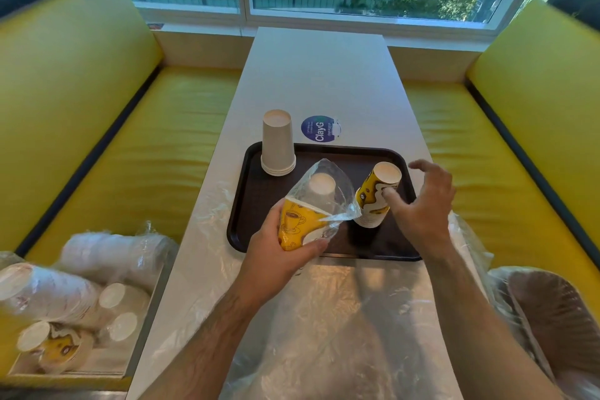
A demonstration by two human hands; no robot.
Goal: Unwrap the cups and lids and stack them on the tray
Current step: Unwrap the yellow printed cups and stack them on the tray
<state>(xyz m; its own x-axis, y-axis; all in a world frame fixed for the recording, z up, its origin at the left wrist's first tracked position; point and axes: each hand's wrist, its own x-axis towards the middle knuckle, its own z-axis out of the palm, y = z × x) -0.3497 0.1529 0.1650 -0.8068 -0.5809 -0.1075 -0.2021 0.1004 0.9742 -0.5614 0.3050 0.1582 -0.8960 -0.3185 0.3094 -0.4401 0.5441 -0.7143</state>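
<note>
Should the wrapped yellow cups (300, 224) gripped by the left hand (276, 247) be swung rightward over the tray (256, 201), the yellow stack (376, 195) touched by the spread-fingered, empty right hand (422, 204) could be toppled.

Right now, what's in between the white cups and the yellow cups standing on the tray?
Head view: between the white cup stack and the yellow cup stack shows bare tray, with the clear plastic wrapper poking in.

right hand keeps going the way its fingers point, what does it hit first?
Probably the yellow printed cup stack on the tray. The right hand is open, fingertips aimed left at it, thumb seemingly at its side; depth is unclear.
</note>
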